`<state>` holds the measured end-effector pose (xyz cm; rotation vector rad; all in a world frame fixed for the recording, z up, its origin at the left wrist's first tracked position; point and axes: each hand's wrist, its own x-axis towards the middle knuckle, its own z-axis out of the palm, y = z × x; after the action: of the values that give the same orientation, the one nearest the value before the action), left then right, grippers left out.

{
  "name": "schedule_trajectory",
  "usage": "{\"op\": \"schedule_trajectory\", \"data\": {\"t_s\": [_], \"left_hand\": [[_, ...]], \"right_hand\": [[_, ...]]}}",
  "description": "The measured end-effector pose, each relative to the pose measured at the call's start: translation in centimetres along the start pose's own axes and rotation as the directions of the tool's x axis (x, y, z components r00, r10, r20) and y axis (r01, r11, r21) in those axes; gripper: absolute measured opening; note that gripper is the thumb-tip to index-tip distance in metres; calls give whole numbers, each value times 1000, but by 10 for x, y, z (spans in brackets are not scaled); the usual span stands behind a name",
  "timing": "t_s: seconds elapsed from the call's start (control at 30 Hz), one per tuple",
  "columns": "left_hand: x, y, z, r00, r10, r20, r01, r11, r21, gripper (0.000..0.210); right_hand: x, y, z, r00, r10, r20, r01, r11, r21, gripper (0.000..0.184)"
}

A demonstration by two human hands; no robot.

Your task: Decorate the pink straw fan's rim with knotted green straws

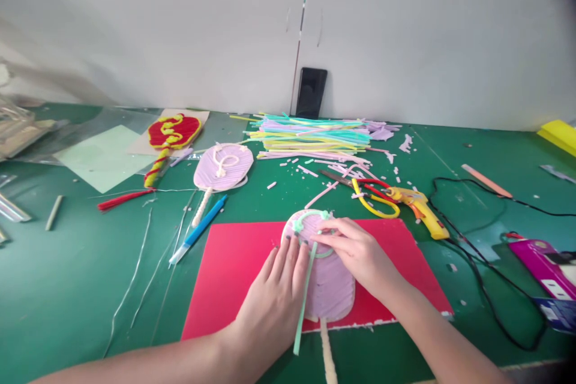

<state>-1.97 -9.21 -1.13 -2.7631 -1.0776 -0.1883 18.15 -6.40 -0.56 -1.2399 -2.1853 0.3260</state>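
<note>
A lilac hand fan (330, 288) with a cream wrapped handle (327, 351) lies on a red board (240, 267). Mint-green trim curves over its upper part, with small green tufts near the top edge. My left hand (276, 297) rests flat on the fan's left side, fingers stretched out. From the right, my right hand (360, 249) pinches the upper end of a mint-green pipe cleaner (306, 300) against the fan. The strip's loose end slants down past my left hand. My right fingertips partly hide the pinched end.
Behind lie a second lilac fan (224, 167), a red-and-yellow fan (174, 131) and a pile of pastel pipe cleaners (315, 137). Scissors (375, 198) and a corded yellow glue gun (418, 210) sit right. A blue pen (200, 229) lies left; a phone (311, 93) leans on the wall.
</note>
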Motion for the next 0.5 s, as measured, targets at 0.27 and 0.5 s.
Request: {"op": "schedule_trajectory", "data": {"t_s": [0.27,0.5], "left_hand": [[0,-1,-3,993,24,113,-16,998,-67,61],[2,0,-5,992,-6,122,11,999,-46,53]], "right_hand": [[-2,5,6,997,-16,-75,18,999,37,27],[-4,2,5,993,85,-83,-73,988,139,24]]}}
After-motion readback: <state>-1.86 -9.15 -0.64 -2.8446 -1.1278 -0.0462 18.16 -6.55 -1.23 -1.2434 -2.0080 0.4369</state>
